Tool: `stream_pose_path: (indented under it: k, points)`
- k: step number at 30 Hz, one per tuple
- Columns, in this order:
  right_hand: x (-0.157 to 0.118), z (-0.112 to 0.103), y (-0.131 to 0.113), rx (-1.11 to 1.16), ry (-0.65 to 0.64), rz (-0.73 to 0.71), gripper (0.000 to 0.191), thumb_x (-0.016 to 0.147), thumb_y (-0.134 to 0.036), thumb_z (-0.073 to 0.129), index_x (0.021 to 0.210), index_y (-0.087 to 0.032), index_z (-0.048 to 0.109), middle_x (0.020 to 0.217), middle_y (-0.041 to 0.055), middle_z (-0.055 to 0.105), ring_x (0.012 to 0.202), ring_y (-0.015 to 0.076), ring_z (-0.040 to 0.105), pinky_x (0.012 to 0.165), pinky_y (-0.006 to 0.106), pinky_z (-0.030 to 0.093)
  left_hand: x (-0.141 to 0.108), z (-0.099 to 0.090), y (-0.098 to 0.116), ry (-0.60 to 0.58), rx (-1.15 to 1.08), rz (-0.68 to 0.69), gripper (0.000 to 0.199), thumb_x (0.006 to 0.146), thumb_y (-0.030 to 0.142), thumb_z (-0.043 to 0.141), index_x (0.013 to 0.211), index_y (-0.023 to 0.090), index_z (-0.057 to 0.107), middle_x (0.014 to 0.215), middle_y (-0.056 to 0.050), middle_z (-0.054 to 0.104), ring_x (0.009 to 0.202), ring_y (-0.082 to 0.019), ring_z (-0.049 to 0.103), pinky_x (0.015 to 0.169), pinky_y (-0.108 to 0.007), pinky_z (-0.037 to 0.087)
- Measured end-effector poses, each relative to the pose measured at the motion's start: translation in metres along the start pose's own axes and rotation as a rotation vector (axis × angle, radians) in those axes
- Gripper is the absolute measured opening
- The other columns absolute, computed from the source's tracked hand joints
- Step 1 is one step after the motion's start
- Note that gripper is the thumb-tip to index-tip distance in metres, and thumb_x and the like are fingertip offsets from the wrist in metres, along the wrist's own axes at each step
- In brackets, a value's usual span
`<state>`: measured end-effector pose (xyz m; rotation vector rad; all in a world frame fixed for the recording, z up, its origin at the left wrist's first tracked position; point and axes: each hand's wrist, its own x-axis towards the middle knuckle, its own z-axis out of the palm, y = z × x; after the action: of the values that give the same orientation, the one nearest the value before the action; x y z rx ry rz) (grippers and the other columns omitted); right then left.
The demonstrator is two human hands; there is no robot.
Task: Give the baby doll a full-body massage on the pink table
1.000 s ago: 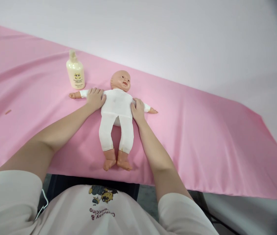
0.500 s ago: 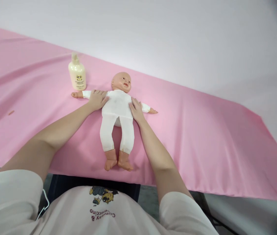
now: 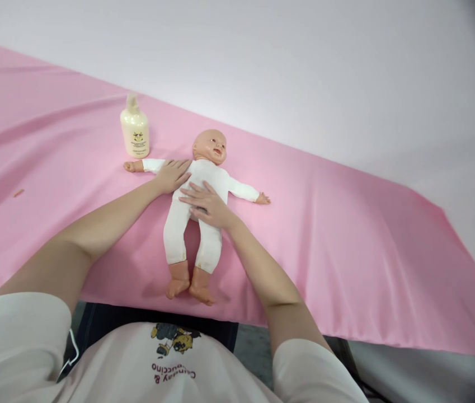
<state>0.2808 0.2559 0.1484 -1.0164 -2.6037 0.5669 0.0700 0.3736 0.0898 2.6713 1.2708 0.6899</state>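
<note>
A baby doll (image 3: 208, 174) with a white cloth body lies on its back on the pink cloth (image 3: 325, 240), arms out to both sides and feet toward me. My left hand (image 3: 172, 176) rests on its shoulder and upper chest at the left, fingers stretched out. Across the doll's lower belly lies my right hand (image 3: 209, 205), its fingers spread and pointing left. Neither hand grips anything. Part of the doll's torso is hidden under both hands.
Beyond the doll's left-hand arm stands a cream pump bottle (image 3: 135, 132) with a printed label. A small brownish piece (image 3: 18, 193) lies on the cloth at far left. A white wall (image 3: 262, 61) rises behind the cloth's back edge.
My right hand has moved from the doll's right side onto its lower belly. The doll's legs have swung slightly left. My left hand has stayed at the shoulder, shifting slightly inward.
</note>
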Motion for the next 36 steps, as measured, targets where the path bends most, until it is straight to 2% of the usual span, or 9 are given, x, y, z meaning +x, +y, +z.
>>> stream_pose_path:
  k: [4, 8, 13, 19, 23, 26, 28, 32, 36]
  points:
    - [0.002, 0.006, -0.013, 0.028, -0.062, -0.042, 0.050, 0.100, -0.057, 0.049, 0.143, -0.035, 0.061, 0.151, -0.0058, 0.058, 0.157, 0.0228, 0.032, 0.135, 0.042, 0.009, 0.001, 0.000, 0.001, -0.011, 0.009, -0.007, 0.065, 0.104, 0.042, 0.025, 0.152, 0.004, 0.046, 0.151, -0.023, 0.053, 0.136, -0.036, 0.053, 0.113, -0.050, 0.033]
    - [0.005, 0.009, 0.006, 0.025, 0.008, -0.043, 0.051, 0.106, -0.050, 0.034, 0.145, -0.030, 0.060, 0.157, -0.0041, 0.051, 0.157, 0.0210, 0.033, 0.135, 0.045, 0.012, 0.001, 0.001, 0.000, 0.003, 0.014, -0.005, 0.065, 0.104, 0.044, 0.024, 0.152, 0.005, 0.046, 0.152, -0.021, 0.053, 0.135, -0.035, 0.054, 0.112, -0.049, 0.034]
    - [0.006, 0.006, 0.039, -0.047, 0.173, 0.178, 0.054, 0.104, -0.041, 0.033, 0.152, -0.024, 0.051, 0.165, 0.0004, 0.039, 0.160, 0.0238, 0.026, 0.132, 0.055, 0.014, 0.000, 0.000, 0.001, 0.002, -0.005, -0.012, 0.067, 0.104, 0.047, 0.024, 0.153, 0.006, 0.045, 0.154, -0.021, 0.051, 0.136, -0.035, 0.053, 0.114, -0.049, 0.033]
    - [0.006, 0.008, 0.052, -0.074, 0.226, 0.415, 0.067, 0.101, -0.047, 0.036, 0.163, -0.022, 0.029, 0.174, 0.0039, 0.016, 0.163, 0.0262, 0.008, 0.131, 0.057, 0.010, -0.002, -0.007, 0.005, -0.054, -0.101, 0.049, 0.073, 0.103, 0.055, 0.024, 0.159, 0.009, 0.038, 0.163, -0.021, 0.040, 0.149, -0.034, 0.040, 0.121, -0.051, 0.028]
    - [0.007, 0.017, 0.043, -0.093, 0.251, 0.585, 0.079, 0.102, -0.051, 0.033, 0.166, -0.009, 0.012, 0.174, 0.0172, 0.007, 0.163, 0.0332, 0.006, 0.128, 0.063, 0.019, -0.005, -0.011, 0.015, -0.130, -0.195, 0.194, 0.071, 0.103, 0.056, 0.026, 0.162, 0.017, 0.035, 0.171, -0.014, 0.024, 0.160, -0.030, 0.019, 0.129, -0.050, 0.013]
    - [0.003, 0.028, 0.020, -0.204, 0.207, 0.676, 0.079, 0.104, -0.044, 0.031, 0.161, 0.008, 0.013, 0.169, 0.0326, 0.012, 0.161, 0.0422, 0.009, 0.124, 0.064, 0.026, -0.007, -0.014, 0.029, -0.183, -0.238, 0.253, 0.070, 0.102, 0.057, 0.030, 0.163, 0.022, 0.033, 0.171, -0.009, 0.024, 0.162, -0.029, 0.014, 0.130, -0.052, 0.003]
    - [0.000, 0.038, 0.001, -0.289, 0.174, 0.709, 0.076, 0.104, -0.039, 0.031, 0.158, 0.012, 0.018, 0.165, 0.0367, 0.018, 0.159, 0.0466, 0.015, 0.123, 0.065, 0.027, -0.008, -0.016, 0.040, -0.199, -0.251, 0.252, 0.068, 0.102, 0.055, 0.032, 0.162, 0.023, 0.034, 0.170, -0.008, 0.027, 0.161, -0.029, 0.015, 0.130, -0.055, 0.000]
    - [-0.004, 0.051, -0.020, -0.235, 0.183, 0.650, 0.071, 0.099, -0.037, 0.043, 0.160, -0.002, 0.031, 0.167, 0.0262, 0.027, 0.157, 0.0490, 0.019, 0.124, 0.071, 0.022, -0.009, -0.018, 0.063, -0.228, -0.269, 0.264, 0.059, 0.104, 0.049, 0.033, 0.157, 0.025, 0.045, 0.165, -0.007, 0.039, 0.159, -0.027, 0.023, 0.130, -0.054, 0.000]
    - [0.002, 0.040, 0.000, -0.006, 0.191, 0.475, 0.067, 0.096, -0.036, 0.046, 0.161, -0.025, 0.035, 0.171, 0.0101, 0.026, 0.162, 0.0405, 0.008, 0.125, 0.075, 0.006, -0.008, -0.017, 0.075, -0.222, -0.292, 0.261, 0.055, 0.104, 0.046, 0.035, 0.150, 0.024, 0.055, 0.166, -0.007, 0.036, 0.159, -0.026, 0.025, 0.132, -0.049, 0.009]
